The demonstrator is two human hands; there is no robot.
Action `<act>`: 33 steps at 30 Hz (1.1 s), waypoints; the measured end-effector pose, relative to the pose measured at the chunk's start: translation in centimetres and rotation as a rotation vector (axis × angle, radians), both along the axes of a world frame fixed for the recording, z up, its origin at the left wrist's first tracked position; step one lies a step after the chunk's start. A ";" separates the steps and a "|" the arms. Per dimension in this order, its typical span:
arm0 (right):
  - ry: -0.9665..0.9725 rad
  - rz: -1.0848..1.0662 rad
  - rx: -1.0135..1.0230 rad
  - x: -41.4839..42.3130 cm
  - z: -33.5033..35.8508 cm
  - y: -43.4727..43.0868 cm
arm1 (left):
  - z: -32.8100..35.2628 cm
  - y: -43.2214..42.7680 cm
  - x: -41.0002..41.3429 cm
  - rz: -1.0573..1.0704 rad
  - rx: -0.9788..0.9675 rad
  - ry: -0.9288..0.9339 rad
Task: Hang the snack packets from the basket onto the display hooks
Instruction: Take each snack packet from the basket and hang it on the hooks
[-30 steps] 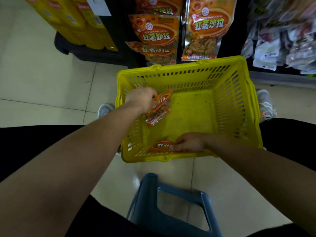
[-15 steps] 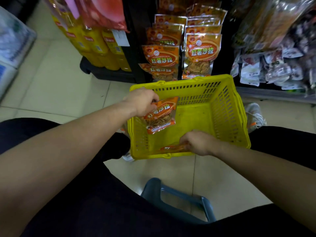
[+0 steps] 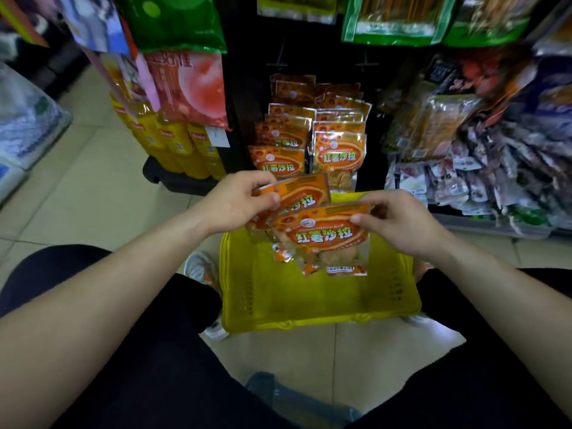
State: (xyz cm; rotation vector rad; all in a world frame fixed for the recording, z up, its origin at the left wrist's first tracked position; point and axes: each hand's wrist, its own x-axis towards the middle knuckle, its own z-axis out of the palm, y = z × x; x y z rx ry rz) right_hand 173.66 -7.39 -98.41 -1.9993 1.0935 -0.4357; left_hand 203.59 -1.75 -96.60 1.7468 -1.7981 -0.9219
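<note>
My left hand (image 3: 238, 202) pinches the top edge of an orange snack packet (image 3: 305, 193) held above the yellow basket (image 3: 309, 308). My right hand (image 3: 399, 224) pinches the top right corner of a second orange packet (image 3: 325, 239), which overlaps the front of the first. Both packets hang over the basket's far half. Behind them, two columns of the same orange packets (image 3: 339, 156) hang on the black display rack (image 3: 241, 119). Two bare hooks (image 3: 278, 65) stick out of the rack above those columns.
The basket stands on the tiled floor between my legs, in black trousers. A blue stool (image 3: 297, 400) sits under me. Yellow packs (image 3: 173, 144) hang left of the rack, mixed grey and red packets (image 3: 483, 162) right. Green bags (image 3: 176, 23) hang overhead.
Both hands rose out of the basket. My right hand lifted the second packet from the basket floor and brought it up in front of the left hand's packet. The view tilted up toward the rack.
</note>
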 end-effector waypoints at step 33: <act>-0.199 -0.463 -0.040 5.0 -0.6 -8.3 | -0.3 -8.3 -3.1 0.157 -0.124 0.193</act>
